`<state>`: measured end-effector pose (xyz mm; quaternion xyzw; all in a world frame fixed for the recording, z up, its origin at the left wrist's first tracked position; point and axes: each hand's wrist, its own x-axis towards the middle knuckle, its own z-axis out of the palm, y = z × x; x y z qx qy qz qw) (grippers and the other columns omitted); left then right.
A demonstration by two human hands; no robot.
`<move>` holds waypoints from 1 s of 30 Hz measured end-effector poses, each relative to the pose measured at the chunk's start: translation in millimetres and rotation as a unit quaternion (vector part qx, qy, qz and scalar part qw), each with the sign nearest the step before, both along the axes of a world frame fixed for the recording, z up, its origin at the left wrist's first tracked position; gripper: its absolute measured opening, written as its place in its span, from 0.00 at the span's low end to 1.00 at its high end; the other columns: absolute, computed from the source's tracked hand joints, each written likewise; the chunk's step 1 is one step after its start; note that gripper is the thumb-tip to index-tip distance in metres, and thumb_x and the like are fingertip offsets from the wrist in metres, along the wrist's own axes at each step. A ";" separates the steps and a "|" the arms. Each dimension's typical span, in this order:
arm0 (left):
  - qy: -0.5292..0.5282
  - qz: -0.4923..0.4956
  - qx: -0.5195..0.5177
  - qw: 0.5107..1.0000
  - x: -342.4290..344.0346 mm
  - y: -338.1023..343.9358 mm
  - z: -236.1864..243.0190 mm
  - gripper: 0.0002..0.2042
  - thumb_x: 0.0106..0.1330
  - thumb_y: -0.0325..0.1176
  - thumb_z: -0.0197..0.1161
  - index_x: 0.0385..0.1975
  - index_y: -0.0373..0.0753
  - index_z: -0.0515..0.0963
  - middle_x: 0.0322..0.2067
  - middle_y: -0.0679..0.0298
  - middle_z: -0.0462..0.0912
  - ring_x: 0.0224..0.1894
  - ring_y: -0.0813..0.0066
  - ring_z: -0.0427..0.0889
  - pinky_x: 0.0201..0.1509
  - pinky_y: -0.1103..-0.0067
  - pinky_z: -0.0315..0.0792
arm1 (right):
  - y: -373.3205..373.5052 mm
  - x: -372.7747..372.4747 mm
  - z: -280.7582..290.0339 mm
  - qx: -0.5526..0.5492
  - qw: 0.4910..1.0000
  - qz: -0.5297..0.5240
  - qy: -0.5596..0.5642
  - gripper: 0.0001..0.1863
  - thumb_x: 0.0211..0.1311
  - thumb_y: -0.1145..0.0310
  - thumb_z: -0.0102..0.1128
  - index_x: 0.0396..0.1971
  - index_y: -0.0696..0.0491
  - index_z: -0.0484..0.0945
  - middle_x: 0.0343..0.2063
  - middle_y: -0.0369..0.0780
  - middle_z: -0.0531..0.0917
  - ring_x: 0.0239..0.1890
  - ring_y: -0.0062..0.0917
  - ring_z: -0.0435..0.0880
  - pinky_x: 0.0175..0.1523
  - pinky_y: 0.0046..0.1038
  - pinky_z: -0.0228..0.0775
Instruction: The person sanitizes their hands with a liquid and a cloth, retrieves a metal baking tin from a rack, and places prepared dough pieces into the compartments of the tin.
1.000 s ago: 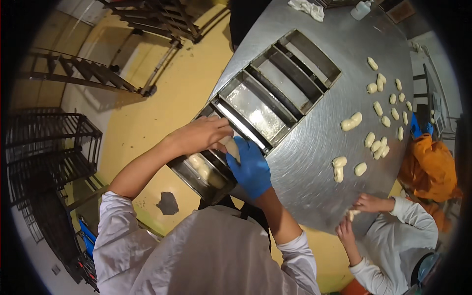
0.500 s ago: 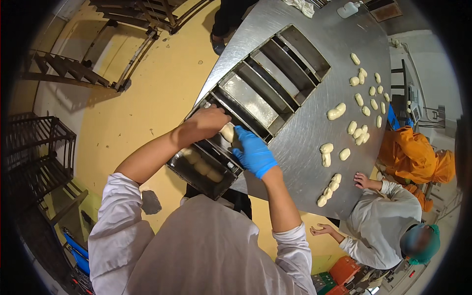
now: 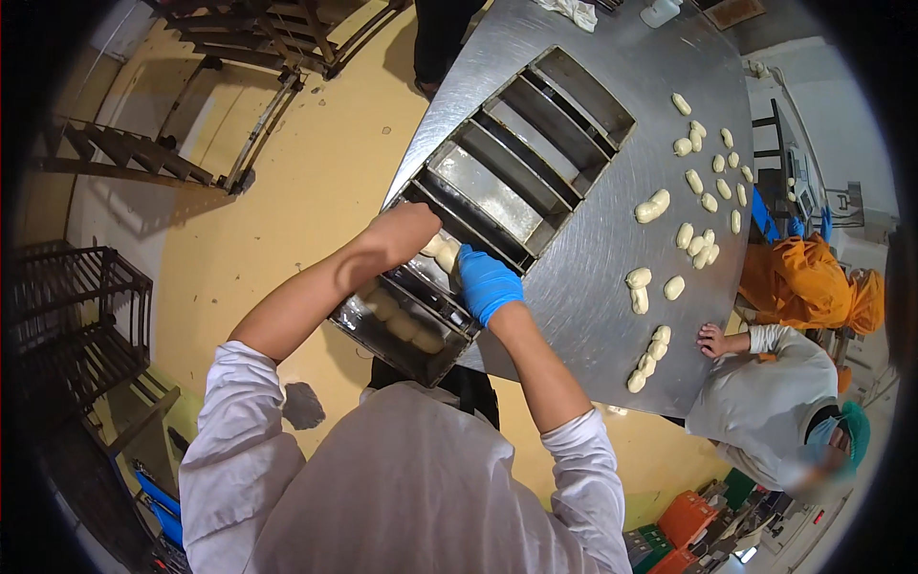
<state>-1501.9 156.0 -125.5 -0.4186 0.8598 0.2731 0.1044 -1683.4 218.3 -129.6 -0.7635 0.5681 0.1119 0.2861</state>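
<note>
Both hands, bare left (image 3: 406,232) and blue-gloved right (image 3: 486,282), fingers clamped on a dough piece (image 3: 442,253), lower it lengthwise into a loaf tin (image 3: 449,251) so it fits the narrow trough

The person wears a white short-sleeved top, its loose sleeves ending above the elbows and the cloth creased across the shoulders. The left hand (image 3: 406,230) is bare. The right hand (image 3: 486,282) is covered by a bright blue disposable glove (thin and snug, reaching just to the wrist). Both forearms are uncovered.
</note>
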 end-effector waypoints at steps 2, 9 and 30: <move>0.062 0.033 -0.013 0.997 4.9 3.3 8.3 0.11 0.55 0.21 0.54 0.37 0.31 0.80 0.36 0.44 0.81 0.42 0.48 0.82 0.47 0.64 0.75 | -7.8 -6.7 0.3 0.013 0.999 0.028 -0.035 0.13 0.55 0.75 0.56 0.41 0.61 0.73 0.34 0.55 0.82 0.37 0.50 0.82 0.41 0.44 0.75; 0.252 0.120 -0.029 0.960 49.3 9.7 89.2 0.26 0.51 0.20 0.66 0.53 0.36 0.73 0.48 0.51 0.79 0.50 0.49 0.76 0.54 0.66 0.70 | -17.2 -12.0 -1.1 0.038 0.997 0.036 -0.056 0.11 0.53 0.75 0.57 0.37 0.60 0.74 0.34 0.56 0.82 0.37 0.51 0.82 0.42 0.43 0.74; 0.283 0.195 -0.025 0.939 48.2 56.0 113.3 0.23 0.51 0.22 0.67 0.51 0.33 0.75 0.47 0.52 0.80 0.50 0.53 0.79 0.55 0.70 0.70 | 15.3 -1.7 -5.6 -0.139 0.979 -0.086 -0.120 0.13 0.51 0.76 0.55 0.39 0.57 0.76 0.36 0.51 0.82 0.40 0.47 0.82 0.44 0.41 0.75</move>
